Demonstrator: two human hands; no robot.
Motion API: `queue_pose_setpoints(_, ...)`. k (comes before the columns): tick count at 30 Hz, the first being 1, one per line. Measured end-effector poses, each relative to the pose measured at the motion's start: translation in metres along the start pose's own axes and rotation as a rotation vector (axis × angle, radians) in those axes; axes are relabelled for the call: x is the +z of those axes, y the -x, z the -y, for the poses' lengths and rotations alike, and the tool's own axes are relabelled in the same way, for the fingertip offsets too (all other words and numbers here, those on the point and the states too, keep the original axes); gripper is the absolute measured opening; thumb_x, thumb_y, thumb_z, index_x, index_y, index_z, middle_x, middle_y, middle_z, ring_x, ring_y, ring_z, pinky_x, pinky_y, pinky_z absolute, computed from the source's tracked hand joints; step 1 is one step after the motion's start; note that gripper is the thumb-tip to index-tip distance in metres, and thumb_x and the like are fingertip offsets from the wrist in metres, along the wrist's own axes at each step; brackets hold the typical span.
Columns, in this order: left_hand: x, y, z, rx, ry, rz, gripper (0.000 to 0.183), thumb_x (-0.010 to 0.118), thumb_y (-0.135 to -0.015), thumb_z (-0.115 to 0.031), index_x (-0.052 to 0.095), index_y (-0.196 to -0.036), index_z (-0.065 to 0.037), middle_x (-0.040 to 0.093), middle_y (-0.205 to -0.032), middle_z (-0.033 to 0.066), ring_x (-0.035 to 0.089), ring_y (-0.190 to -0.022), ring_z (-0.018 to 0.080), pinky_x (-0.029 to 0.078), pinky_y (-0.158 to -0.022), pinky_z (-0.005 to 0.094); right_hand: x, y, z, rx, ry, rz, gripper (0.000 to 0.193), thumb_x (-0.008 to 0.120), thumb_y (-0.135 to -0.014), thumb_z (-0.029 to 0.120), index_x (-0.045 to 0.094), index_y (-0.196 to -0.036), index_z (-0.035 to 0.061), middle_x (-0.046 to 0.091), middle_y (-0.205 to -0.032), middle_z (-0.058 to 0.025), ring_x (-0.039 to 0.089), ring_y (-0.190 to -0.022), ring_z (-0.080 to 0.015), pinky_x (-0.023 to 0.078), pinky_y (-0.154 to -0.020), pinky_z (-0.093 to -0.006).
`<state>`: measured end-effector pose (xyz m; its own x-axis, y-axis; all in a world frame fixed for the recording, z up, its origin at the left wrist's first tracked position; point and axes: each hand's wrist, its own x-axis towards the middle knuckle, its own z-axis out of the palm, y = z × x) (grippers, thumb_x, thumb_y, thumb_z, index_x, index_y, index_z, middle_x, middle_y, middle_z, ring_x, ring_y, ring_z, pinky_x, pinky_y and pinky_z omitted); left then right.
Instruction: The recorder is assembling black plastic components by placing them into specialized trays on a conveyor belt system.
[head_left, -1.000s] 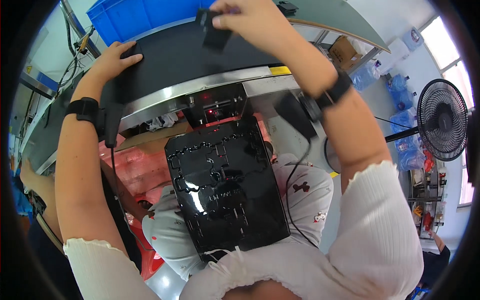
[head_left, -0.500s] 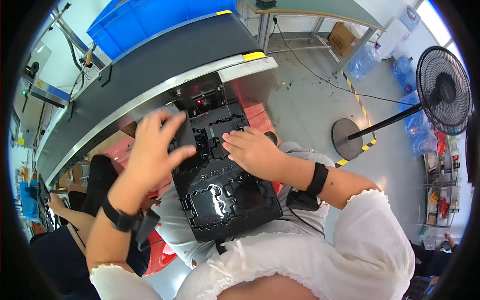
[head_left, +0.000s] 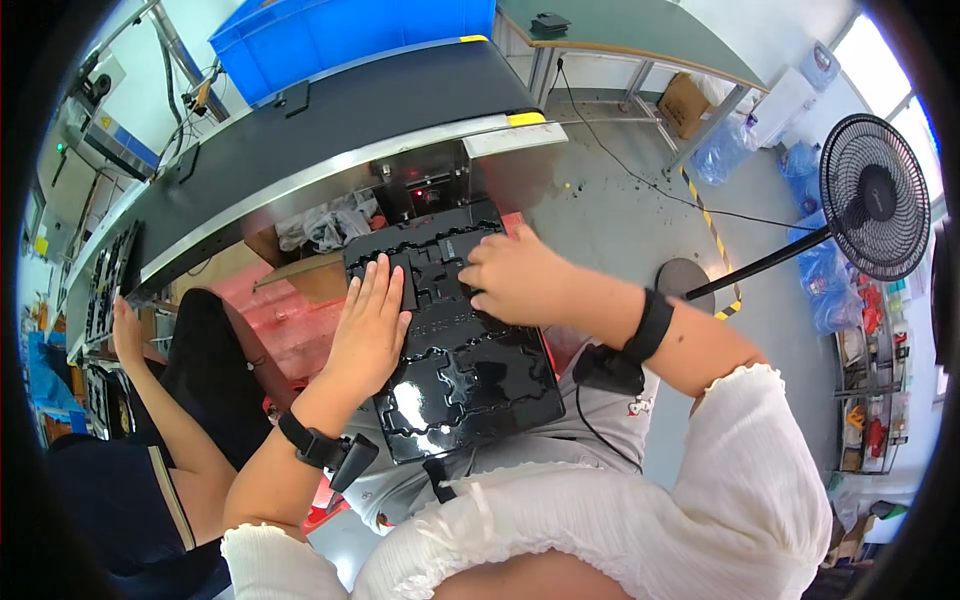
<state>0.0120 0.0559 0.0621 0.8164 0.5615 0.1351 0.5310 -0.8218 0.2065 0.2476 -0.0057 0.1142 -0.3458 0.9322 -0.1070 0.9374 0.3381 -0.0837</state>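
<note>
Black moulded tray (head_left: 490, 375): lies across the lap (head_left: 610, 425), far edge near the conveyor; hours run from its centre.
Left hand (head_left: 368, 335): 9 o'clock, resting on the tray, fingers straight and close together.
Right hand (head_left: 515, 278): 1 o'clock, fingers curled; cannot tell whether they pinch anything.
Tipping risk: uneven pressure from the hands could tilt the tray off the lap.
Conveyor belt (head_left: 390, 105): 11 o'clock, bearing a flat black piece (head_left: 294, 100).
Pedestal fan (head_left: 878, 192): 2 o'clock, well apart.

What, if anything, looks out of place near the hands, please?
Crumpled grey plastic is bunched beneath the conveyor, looking untidy. The black tray shows no obvious damage, though the left hand and right hand partly hide it.
</note>
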Motion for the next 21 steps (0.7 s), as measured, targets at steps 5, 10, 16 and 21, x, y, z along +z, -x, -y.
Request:
queue_pose_setpoints(5,-0.005,0.003,0.007,-0.026,-0.002,0.022,0.055,0.041,-0.097,-0.022,0.026,-0.142,0.004,0.02,-0.151,0.0232,0.02,-0.14,0.036,0.015,-0.115,0.0461,-0.089,-0.062,-0.027,-0.051,-0.143,0.054,0.031,0.058,-0.087,0.024,0.064,-0.112,0.0055,0.065,-0.103,-0.0171,0.061,-0.099,-0.0349,0.046,-0.089,-0.0432)
queue_pose_setpoints(10,-0.023,-0.004,0.006,-0.015,0.015,0.11,0.059,0.047,-0.095,-0.032,0.033,-0.139,0.005,0.023,-0.15,0.0234,0.02,-0.141,0.0356,0.015,-0.114,0.0477,-0.141,-0.164,-0.082,-0.115,-0.279,-0.302,0.039,0.063,-0.083,0.022,0.062,-0.118,0.0058,0.064,-0.117,-0.0144,0.059,-0.11,-0.0285,0.044,-0.096,-0.0353)
queue_pose_setpoints(16,-0.075,-0.049,0.053,-0.008,0.169,-0.372,0.045,0.063,-0.086,-0.022,0.053,-0.124,0.0,0.047,-0.134,0.0204,0.039,-0.13,0.0366,0.029,-0.108,0.0467,-0.108,-0.274,-0.116,0.349,-0.122,-0.327,0.077,0.073,-0.069,0.021,0.044,-0.138,0.0079,0.054,-0.129,-0.0174,0.054,-0.117,-0.0316,0.043,-0.098,-0.0374)
queue_pose_setpoints(21,-0.122,-0.126,0.185,-0.079,-0.047,-0.689,0.04,0.062,-0.086,-0.022,0.056,-0.123,-0.007,0.046,-0.136,0.0193,0.042,-0.128,0.0355,0.033,-0.106,0.0424,-0.119,-0.278,-0.142,0.289,-0.174,-0.127,0.071,0.074,-0.069,0.024,0.049,-0.132,0.0028,0.061,-0.118,-0.0181,0.059,-0.109,-0.0331,0.048,-0.089,-0.0405)
